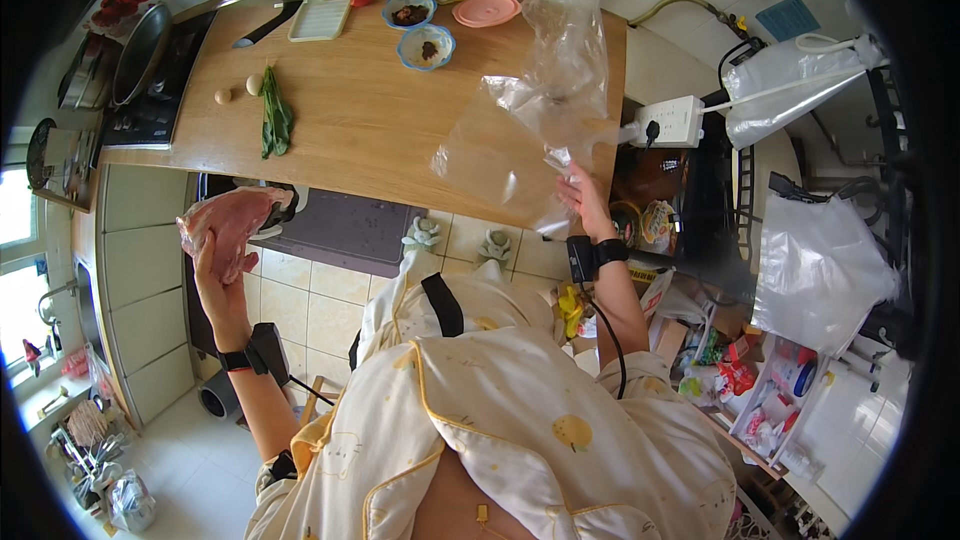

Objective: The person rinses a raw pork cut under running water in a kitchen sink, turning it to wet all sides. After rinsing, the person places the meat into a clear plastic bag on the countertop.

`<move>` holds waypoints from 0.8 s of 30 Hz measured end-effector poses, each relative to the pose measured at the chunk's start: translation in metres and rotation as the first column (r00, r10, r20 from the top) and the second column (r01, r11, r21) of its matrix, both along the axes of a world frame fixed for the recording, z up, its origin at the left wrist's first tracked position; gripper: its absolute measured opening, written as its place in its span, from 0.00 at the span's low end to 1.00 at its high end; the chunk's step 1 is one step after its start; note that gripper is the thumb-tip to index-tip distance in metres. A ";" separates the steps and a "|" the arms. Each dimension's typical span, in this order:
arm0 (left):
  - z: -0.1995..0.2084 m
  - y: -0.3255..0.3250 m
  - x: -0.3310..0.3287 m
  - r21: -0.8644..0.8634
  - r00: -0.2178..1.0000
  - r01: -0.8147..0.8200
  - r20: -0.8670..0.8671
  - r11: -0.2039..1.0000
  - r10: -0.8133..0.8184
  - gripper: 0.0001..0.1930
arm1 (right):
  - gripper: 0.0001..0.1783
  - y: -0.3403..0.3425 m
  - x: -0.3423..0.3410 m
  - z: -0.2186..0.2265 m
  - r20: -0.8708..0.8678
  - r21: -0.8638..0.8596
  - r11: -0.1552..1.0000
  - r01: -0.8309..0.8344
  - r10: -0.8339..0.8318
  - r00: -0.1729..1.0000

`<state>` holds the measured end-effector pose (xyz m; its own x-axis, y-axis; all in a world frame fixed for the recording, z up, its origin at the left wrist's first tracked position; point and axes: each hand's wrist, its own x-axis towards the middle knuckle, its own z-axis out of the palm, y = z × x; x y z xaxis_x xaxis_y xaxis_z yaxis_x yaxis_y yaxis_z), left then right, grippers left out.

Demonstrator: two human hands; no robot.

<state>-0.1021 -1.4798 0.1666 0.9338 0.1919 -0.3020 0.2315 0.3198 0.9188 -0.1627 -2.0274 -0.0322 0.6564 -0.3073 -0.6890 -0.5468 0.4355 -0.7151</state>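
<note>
On the left, my left hand (pixel 218 275) is closed round the lower part of a large piece of raw pink meat (pixel 232 218), held up in front of the counter's edge. My right hand (pixel 588 202) is at the counter's right front edge, its fingers on a thin clear plastic bag (pixel 490 155). The bag spreads over the wooden counter (pixel 350 100), and more crumpled clear plastic (pixel 568 30) lies behind it. The fingertips of that hand are partly blurred against the film. A bunch of green leaves (pixel 276 118) and two eggs (pixel 223 96) lie at the counter's left.
Toward the back are two scalloped bowls (pixel 427 47) with dark food, a pink lidded dish (pixel 487 10), a cleaver (pixel 268 25) and a pale tray (pixel 321 16). A pan (pixel 142 55) stands at the left. A white power strip (pixel 668 123) is at the right.
</note>
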 end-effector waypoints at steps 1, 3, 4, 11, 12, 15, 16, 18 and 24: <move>0.000 -0.001 0.001 0.043 0.999 0.019 0.030 0.999 -0.021 0.18 | 0.24 0.003 -0.005 0.000 -0.025 0.003 1.000 0.013 -0.012 1.000; 0.000 -0.004 0.002 0.181 0.991 0.074 0.094 0.981 -0.092 0.18 | 0.23 0.004 -0.015 0.001 -0.020 0.044 0.999 0.003 -0.002 1.000; 0.000 -0.005 0.003 0.122 0.993 0.070 0.091 0.990 -0.081 0.18 | 0.21 0.004 -0.019 0.002 -0.031 0.038 0.999 -0.031 0.032 0.999; -0.001 -0.010 0.006 0.077 0.998 0.039 0.042 0.996 -0.042 0.18 | 0.12 0.006 -0.033 0.035 0.199 0.039 0.993 -0.110 0.100 0.975; 0.000 -0.011 0.008 0.104 0.997 0.047 0.054 0.993 -0.053 0.18 | 0.12 0.008 -0.032 0.042 0.211 0.014 0.995 -0.100 0.095 0.973; 0.002 -0.020 0.016 0.263 0.982 0.090 0.135 0.960 -0.129 0.20 | 0.11 0.014 -0.025 0.065 0.246 -0.074 0.993 -0.088 0.104 0.964; 0.004 -0.024 0.018 0.178 0.978 0.137 0.130 0.975 -0.161 0.21 | 0.11 0.015 -0.023 0.073 0.256 -0.106 0.990 -0.089 0.113 0.960; 0.008 -0.033 0.022 0.084 0.979 0.169 0.096 0.982 -0.177 0.23 | 0.12 0.016 -0.017 0.088 0.169 -0.210 0.969 -0.126 0.163 0.972; 0.019 -0.064 0.039 0.166 0.927 0.363 0.035 0.917 -0.373 0.28 | 0.13 0.022 -0.009 0.124 0.294 -0.069 0.991 -0.116 0.131 0.947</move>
<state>-0.0635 -1.5440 0.1859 0.9637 -0.1299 -0.2331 0.2442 0.0768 0.9667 -0.1715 -2.0050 0.0916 0.8643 -0.2394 -0.4423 -0.3531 0.3375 -0.8726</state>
